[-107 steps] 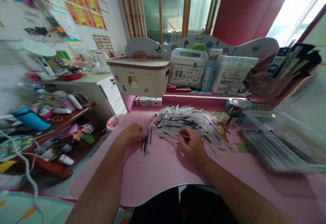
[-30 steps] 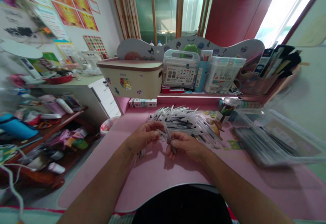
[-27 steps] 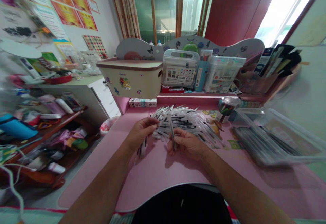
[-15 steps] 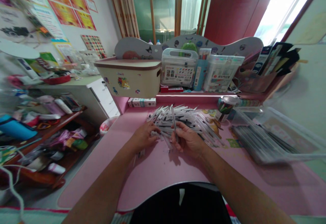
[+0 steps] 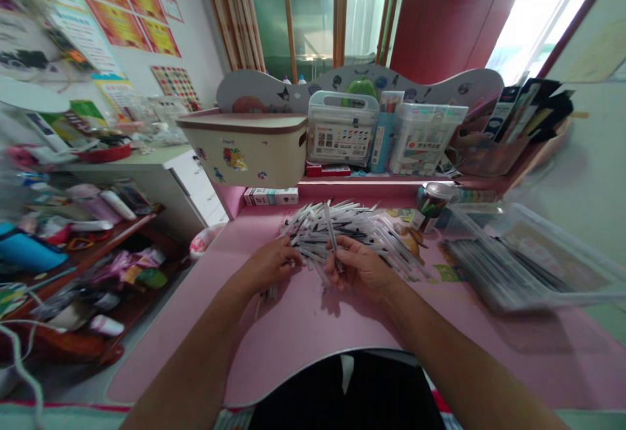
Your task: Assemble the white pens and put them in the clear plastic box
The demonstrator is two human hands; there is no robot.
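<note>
On the pink desk (image 5: 293, 352) lies a heap of slim white and clear pens (image 5: 342, 218), some with dark parts. My right hand (image 5: 359, 267) is closed around one pale pen (image 5: 329, 224), which it holds nearly upright over the front of the heap. At the heap's left front edge, my left hand (image 5: 276, 261) has its fingers curled together; what they hold, if anything, is hidden. Small clear and dark pieces (image 5: 268, 295) lie under the left wrist, partly covered by it. A few loose pens lie between the two hands.
At the right stands a clear plastic box (image 5: 533, 299) with rows of pens inside. A can (image 5: 433, 203) is behind it. Along the back, a shelf carries a cream bin (image 5: 249, 149), marker cases (image 5: 342, 133) and a pen holder (image 5: 489, 156). A small carton (image 5: 271, 196) sits below the bin.
My left hand has drawn slightly back to the left from the loose pens, its fingers more curled. My right hand still holds its pen, tilted a little further left.
</note>
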